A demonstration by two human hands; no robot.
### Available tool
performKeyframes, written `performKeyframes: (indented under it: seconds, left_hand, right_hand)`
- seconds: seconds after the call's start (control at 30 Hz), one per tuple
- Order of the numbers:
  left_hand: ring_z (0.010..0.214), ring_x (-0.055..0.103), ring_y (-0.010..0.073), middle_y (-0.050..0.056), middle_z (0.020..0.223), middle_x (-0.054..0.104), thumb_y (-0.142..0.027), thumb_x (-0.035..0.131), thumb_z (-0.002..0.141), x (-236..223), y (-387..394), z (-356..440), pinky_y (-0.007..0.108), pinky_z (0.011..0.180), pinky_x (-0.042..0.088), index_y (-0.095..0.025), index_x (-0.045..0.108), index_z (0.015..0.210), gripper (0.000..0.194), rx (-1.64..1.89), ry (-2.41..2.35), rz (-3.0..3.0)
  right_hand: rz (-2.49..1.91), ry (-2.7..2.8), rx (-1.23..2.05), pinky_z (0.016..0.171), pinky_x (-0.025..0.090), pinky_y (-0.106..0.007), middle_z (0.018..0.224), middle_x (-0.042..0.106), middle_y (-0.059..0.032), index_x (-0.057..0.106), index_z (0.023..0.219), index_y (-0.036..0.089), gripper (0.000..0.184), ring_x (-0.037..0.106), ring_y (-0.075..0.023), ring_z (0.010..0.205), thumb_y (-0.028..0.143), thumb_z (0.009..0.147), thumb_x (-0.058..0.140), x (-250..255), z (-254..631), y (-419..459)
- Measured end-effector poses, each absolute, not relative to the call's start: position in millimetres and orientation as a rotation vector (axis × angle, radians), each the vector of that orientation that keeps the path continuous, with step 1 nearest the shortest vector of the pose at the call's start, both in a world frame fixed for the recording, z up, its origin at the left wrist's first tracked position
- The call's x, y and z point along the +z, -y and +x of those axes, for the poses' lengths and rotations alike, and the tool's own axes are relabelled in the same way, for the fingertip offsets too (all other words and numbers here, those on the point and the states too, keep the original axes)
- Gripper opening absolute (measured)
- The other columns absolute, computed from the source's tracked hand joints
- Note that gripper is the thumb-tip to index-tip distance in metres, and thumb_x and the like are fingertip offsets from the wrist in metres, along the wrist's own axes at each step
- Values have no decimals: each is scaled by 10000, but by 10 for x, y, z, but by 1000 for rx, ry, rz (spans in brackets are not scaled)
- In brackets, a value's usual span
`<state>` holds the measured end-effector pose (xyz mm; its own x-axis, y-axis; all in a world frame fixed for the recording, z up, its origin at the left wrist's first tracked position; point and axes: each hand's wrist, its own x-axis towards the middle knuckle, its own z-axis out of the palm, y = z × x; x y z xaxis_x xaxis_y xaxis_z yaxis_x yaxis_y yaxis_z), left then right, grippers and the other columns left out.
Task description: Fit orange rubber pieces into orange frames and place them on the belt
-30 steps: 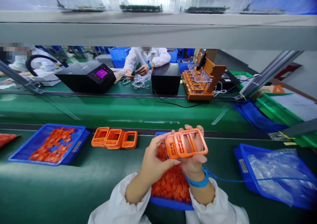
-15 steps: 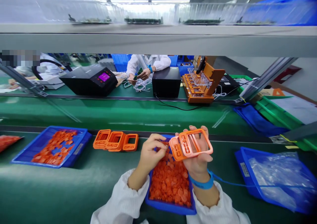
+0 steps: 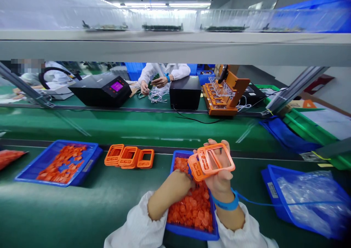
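Green bench (image 3: 95,207) bears a tray (image 3: 189,232) of orange pieces (image 3: 192,209), left grip (image 3: 181,183) there unclear, right grip (image 3: 219,181) clasping frames (image 3: 207,162).

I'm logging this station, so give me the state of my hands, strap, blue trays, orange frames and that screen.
Middle blue tray: well filled with small orange pieces.
Left hand: down at those pieces, grasp hidden.
Right hand: closed on held frames.
Held frames: overlapping, tilted.
Bench frames: lying in overlapping stacks.
Left blue tray: partly covered with orange parts.
Right blue tray: holding clear plastic.
Strap: looped below right hand.
Screen: lit purple.
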<state>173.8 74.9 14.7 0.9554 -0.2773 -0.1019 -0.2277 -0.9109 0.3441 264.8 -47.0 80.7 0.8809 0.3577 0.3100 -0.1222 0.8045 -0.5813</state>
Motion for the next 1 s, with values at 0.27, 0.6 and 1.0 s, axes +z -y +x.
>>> performKeyframes:
  seconds: [0.27,0.6,1.0]
  left_hand:
    - [1010,780,257,57,1103,824,-249,878,873,316,-901,1748,289,899,571,-213,843,1065,199,-79,305,2477]
    - [1024,750,202,93,1121,779,-283,707,1023,724,-1314,1529,297,938,583,-233,860,1090,174,339,262,2070]
    - [1029,747,206,153,1244,745,-330,838,888,718,-1284,1520,322,911,616,-144,774,996,224,504,-163,1531]
  right_hand:
    - [-634,508,358,907,682,-486,1369,683,-59,616,1345,383,877,754,-285,1076,568,611,1058,769,2717,518]
    - [-695,570,393,889,681,-435,1348,662,-45,641,1286,371,851,732,-256,1071,547,575,1075,838,2716,532]
    - [-770,653,361,933,619,-352,1195,675,-39,642,1252,331,899,688,-227,1077,539,503,1094,715,2703,407]
